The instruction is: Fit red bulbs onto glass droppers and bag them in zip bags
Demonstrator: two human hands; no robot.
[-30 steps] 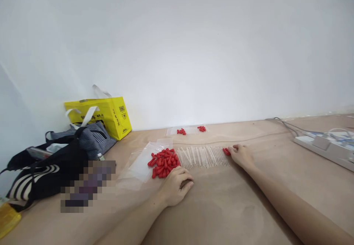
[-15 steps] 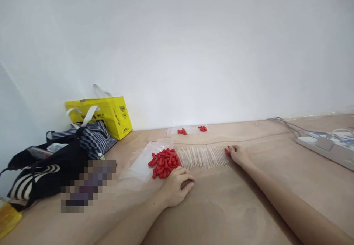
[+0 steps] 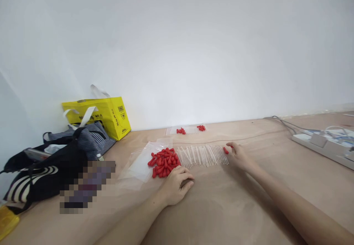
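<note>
A heap of red rubber bulbs [image 3: 163, 162], each with a narrow neck, lies left of a row of thin clear tubes [image 3: 203, 155]. Resting on the table at the heap's near right edge is my left hand [image 3: 177, 186], its fingers loosely curved and thumb apart, with nothing seen in it. One single red bulb [image 3: 226, 150] lies by the right end of the tube row. Just right of it, my right hand [image 3: 240, 156] has its fingers apart. A bit of red shows under its index finger; I cannot tell whether that is another bulb.
Clear plastic bags [image 3: 141, 165] lie beneath and left of the heap. Against the wall is another flat bag [image 3: 190, 129] with red bulbs. A yellow bag [image 3: 117, 121], a striped bag [image 3: 92, 141] and a black bag [image 3: 52, 175] stand left; a white power strip [image 3: 320, 145] lies right.
My right hand has spread its fingers and drawn slightly back from the red bulb, which now shows by itself at the row's end. My left hand has stayed in place.
</note>
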